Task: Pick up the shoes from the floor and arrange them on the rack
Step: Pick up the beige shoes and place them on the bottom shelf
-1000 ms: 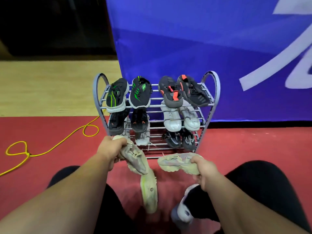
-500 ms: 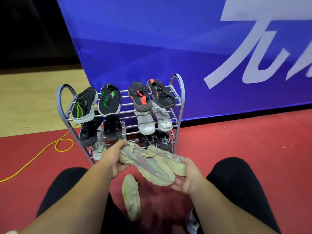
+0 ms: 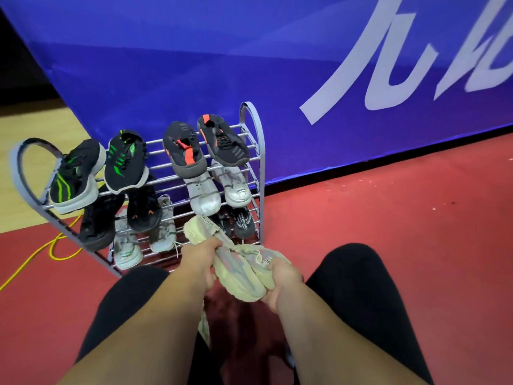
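Two-handed work: clutching the first cream shoe (image 3: 236, 276) around its middle with the left hand (image 3: 200, 259), gripping the second cream shoe (image 3: 261, 254) with the right hand (image 3: 280, 282), pressing the two side by side just in front of the bottom tier of the rack (image 3: 261, 176), above the red floor (image 3: 388, 232). Leaving a third cream shoe (image 3: 205, 326), mostly hidden, lying on the floor between the knees. Probably carrying the pair to the rack now — next, needing to find a free gap, with every tier looking crowded.
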Available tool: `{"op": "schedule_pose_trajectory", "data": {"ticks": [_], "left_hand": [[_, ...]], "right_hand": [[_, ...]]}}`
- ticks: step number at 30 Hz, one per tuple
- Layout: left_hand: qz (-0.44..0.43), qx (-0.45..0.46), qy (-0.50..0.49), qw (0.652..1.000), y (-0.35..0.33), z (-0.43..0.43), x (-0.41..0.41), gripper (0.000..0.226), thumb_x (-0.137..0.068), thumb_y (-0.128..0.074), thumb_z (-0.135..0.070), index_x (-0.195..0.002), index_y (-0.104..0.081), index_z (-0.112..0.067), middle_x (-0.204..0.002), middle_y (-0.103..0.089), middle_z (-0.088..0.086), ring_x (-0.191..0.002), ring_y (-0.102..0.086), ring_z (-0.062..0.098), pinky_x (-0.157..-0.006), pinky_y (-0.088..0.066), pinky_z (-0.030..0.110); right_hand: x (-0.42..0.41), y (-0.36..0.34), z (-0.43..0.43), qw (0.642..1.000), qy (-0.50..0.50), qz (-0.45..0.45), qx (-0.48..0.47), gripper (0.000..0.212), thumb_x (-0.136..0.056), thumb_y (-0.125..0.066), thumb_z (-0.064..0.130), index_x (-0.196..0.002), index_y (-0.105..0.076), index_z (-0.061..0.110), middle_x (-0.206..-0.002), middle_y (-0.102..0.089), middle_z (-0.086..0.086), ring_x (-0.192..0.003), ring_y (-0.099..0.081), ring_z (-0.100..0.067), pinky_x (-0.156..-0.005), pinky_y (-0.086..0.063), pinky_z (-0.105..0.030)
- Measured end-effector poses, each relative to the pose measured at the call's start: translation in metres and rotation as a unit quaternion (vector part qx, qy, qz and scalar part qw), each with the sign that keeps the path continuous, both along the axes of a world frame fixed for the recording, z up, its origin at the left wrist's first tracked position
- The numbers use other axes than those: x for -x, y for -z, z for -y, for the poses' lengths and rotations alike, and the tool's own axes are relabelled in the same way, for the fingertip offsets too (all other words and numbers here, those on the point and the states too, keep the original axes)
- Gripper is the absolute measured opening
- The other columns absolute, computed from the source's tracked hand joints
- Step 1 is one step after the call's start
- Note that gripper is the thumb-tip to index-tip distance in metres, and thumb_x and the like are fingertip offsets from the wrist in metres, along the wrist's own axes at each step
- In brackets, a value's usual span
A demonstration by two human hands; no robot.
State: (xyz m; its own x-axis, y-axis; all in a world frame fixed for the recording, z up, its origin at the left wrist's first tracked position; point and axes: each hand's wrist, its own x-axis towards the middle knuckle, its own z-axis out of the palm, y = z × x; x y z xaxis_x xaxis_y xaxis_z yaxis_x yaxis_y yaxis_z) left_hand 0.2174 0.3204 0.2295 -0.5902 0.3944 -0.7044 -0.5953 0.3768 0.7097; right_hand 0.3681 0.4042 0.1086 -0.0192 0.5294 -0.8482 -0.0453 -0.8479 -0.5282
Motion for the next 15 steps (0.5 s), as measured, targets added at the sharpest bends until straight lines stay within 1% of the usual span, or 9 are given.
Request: {"op": "schedule_pose_trajectory", "data": {"ticks": [1, 2, 3, 6, 7, 10, 13, 14, 15], "left_hand": [[-0.007, 0.012, 0.011, 1.0, 0.001, -0.001, -0.004, 0.061, -0.069, -0.076, -0.015, -0.126, -0.055, -0.006, -0.102, -0.07, 0.015, -0.065, -0.068, 0.027, -0.052, -0.055, 0.035], [-0.014, 0.024, 0.022, 0.999, 0.002, -0.003, -0.01, 0.062, -0.068, -0.076, -0.013, -0.125, -0.053, -0.005, -0.103, -0.069, 0.016, -0.062, -0.067, 0.026, -0.05, -0.055, 0.035], [-0.023, 0.044, 0.033, 0.998, 0.001, -0.004, -0.016, 0.06, -0.07, -0.075, -0.01, -0.124, -0.051, -0.005, -0.104, -0.069, 0.018, -0.062, -0.067, 0.026, -0.048, -0.054, 0.036], [-0.029, 0.079, 0.087, 0.993, 0.005, -0.003, -0.032, 0.049, -0.078, -0.069, 0.003, -0.124, -0.051, -0.001, -0.099, -0.067, 0.02, -0.067, -0.067, 0.03, -0.045, -0.054, 0.038], [-0.036, 0.088, 0.097, 0.991, 0.005, -0.003, -0.036, 0.048, -0.08, -0.066, 0.005, -0.125, -0.051, 0.001, -0.097, -0.066, 0.02, -0.067, -0.067, 0.03, -0.043, -0.053, 0.038], [-0.05, 0.088, 0.105, 0.989, 0.005, -0.007, -0.042, 0.044, -0.081, -0.062, 0.007, -0.123, -0.05, 0.004, -0.086, -0.062, 0.019, -0.06, -0.064, 0.03, -0.042, -0.053, 0.037], [-0.018, 0.071, 0.105, 0.992, 0.005, -0.011, -0.043, 0.05, -0.074, -0.064, 0.008, -0.123, -0.055, 0.005, -0.093, -0.072, 0.022, -0.071, -0.074, 0.034, -0.059, -0.06, 0.049], [-0.01, 0.077, 0.117, 0.99, 0.002, -0.01, -0.046, 0.047, -0.074, -0.062, 0.007, -0.121, -0.057, 0.005, -0.092, -0.073, 0.023, -0.07, -0.075, 0.033, -0.059, -0.061, 0.047], [-0.006, 0.083, 0.119, 0.989, 0.0, -0.009, -0.046, 0.034, -0.079, -0.059, 0.006, -0.114, -0.059, 0.005, -0.084, -0.074, 0.021, -0.062, -0.074, 0.029, -0.053, -0.06, 0.041]], "right_hand": [[0.002, 0.019, -0.005, 1.0, -0.005, 0.014, -0.004, 0.073, -0.058, -0.062, 0.018, -0.131, -0.053, 0.02, -0.108, -0.072, -0.011, -0.086, -0.074, -0.039, -0.077, -0.058, -0.067], [0.002, 0.019, -0.004, 0.999, -0.019, 0.025, -0.009, 0.076, -0.059, -0.062, 0.022, -0.134, -0.05, 0.02, -0.11, -0.07, -0.01, -0.089, -0.073, -0.037, -0.083, -0.058, -0.064], [-0.002, 0.001, 0.004, 0.999, -0.021, 0.041, -0.011, 0.076, -0.061, -0.062, 0.023, -0.134, -0.047, 0.019, -0.11, -0.068, -0.01, -0.089, -0.072, -0.037, -0.083, -0.058, -0.063], [-0.01, -0.055, 0.025, 0.999, 0.005, 0.045, -0.017, 0.061, -0.067, -0.066, 0.015, -0.126, -0.049, 0.012, -0.108, -0.069, -0.016, -0.079, -0.073, -0.041, -0.06, -0.058, -0.065], [-0.009, -0.056, 0.024, 0.999, 0.01, 0.03, -0.008, 0.059, -0.068, -0.067, 0.016, -0.125, -0.052, 0.011, -0.109, -0.068, -0.017, -0.079, -0.073, -0.042, -0.056, -0.058, -0.064], [-0.009, -0.074, 0.023, 0.999, 0.035, -0.002, 0.002, 0.065, -0.069, -0.072, 0.02, -0.128, -0.046, 0.014, -0.113, -0.065, -0.015, -0.085, -0.071, -0.043, -0.059, -0.058, -0.064], [-0.013, -0.094, 0.024, 0.998, 0.044, -0.03, 0.013, 0.064, -0.077, -0.074, 0.018, -0.133, -0.042, 0.015, -0.115, -0.063, -0.013, -0.084, -0.071, -0.04, -0.06, -0.06, -0.06], [-0.015, -0.097, 0.025, 0.999, 0.038, -0.035, 0.016, 0.062, -0.081, -0.074, 0.018, -0.134, -0.042, 0.015, -0.114, -0.064, -0.014, -0.082, -0.072, -0.038, -0.061, -0.062, -0.056], [-0.017, -0.097, 0.024, 0.998, 0.028, -0.044, 0.02, 0.06, -0.084, -0.073, 0.017, -0.134, -0.042, 0.014, -0.114, -0.063, -0.014, -0.081, -0.072, -0.037, -0.063, -0.063, -0.051]]}}
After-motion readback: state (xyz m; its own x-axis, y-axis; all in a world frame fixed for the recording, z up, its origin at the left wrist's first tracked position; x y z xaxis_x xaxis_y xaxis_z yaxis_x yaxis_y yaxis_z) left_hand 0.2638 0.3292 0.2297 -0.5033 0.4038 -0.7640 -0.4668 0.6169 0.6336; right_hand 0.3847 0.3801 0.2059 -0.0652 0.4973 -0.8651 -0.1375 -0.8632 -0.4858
